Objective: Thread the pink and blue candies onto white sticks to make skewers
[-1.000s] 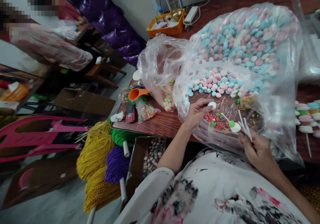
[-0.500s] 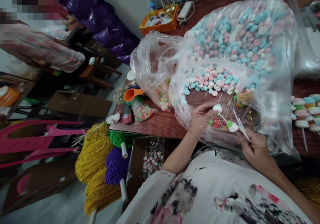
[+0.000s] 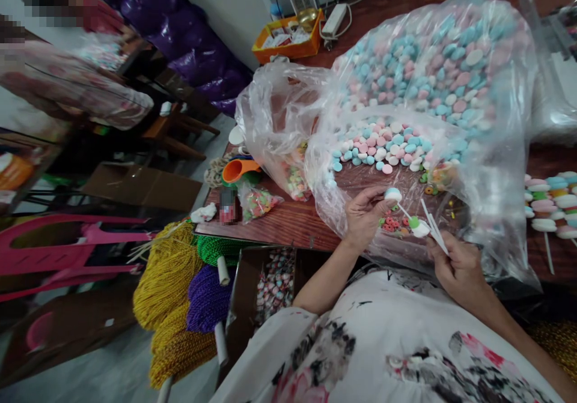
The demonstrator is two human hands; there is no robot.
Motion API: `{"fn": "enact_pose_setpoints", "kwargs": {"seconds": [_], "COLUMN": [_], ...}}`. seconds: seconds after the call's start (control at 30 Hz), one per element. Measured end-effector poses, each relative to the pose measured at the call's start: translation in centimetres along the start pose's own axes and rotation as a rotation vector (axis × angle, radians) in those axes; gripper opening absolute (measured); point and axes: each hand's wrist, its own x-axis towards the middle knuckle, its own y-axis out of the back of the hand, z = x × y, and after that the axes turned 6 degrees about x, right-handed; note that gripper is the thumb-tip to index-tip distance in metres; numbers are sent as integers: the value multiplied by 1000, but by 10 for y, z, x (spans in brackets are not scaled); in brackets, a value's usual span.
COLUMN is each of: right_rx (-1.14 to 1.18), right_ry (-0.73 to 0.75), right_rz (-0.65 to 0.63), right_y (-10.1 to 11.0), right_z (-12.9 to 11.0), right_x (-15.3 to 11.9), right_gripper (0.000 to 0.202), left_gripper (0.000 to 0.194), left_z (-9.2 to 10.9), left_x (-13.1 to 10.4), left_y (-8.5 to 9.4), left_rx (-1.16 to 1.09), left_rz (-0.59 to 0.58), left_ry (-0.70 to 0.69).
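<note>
My left hand (image 3: pixel 364 215) pinches a white-and-blue marshmallow-like disc (image 3: pixel 392 194) between thumb and fingers. It touches the tip of a thin white stick, which also carries a green piece (image 3: pixel 413 223) and a white disc (image 3: pixel 422 229) lower down. Closed around several white sticks (image 3: pixel 436 232) is my right hand (image 3: pixel 457 262), including, it seems, the loaded one. Beneath the hands, small red rings (image 3: pixel 390 224) lie on clear plastic. Just beyond, pink, blue and white discs (image 3: pixel 387 142) spill from a large clear bag (image 3: pixel 428 60).
Finished-looking skewers of stacked discs (image 3: pixel 547 205) lie at the right. An orange scoop (image 3: pixel 238 169) and a small bag of coloured rings (image 3: pixel 259 203) sit left. Rope bundles (image 3: pixel 166 283) and an open box (image 3: pixel 274 286) stand below the table edge. Another person (image 3: pixel 81 84) works at far left.
Almost nothing differs. Both hands keep their holds, and the disc stays against the stick's tip; the view shifts very slightly.
</note>
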Motion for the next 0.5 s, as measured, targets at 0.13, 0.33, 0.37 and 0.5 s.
{"fn": "enact_pose_setpoints", "kwargs": {"seconds": [0.13,0.33,0.37,0.5], "right_rx": [-14,-93,-88,-37], "right_ry": [30,93,87,62], "right_rz": [-3,-11,-15,2], "right_y": [0,2,2,-2], "right_z": [-2,-8,-8,-11], "right_x": [3,4,3,3], "right_gripper": [16,16,18,26], "left_gripper": [35,18,14,15], "left_z": [2,11,12,16], "left_x": [-1,-3,-4,-4], "left_y": [1,7,8,8], "left_rx": [47,341,397,502], "left_rz": [-27,-98,-108,-134], "left_ry": [-83,-343,-396,-609]}}
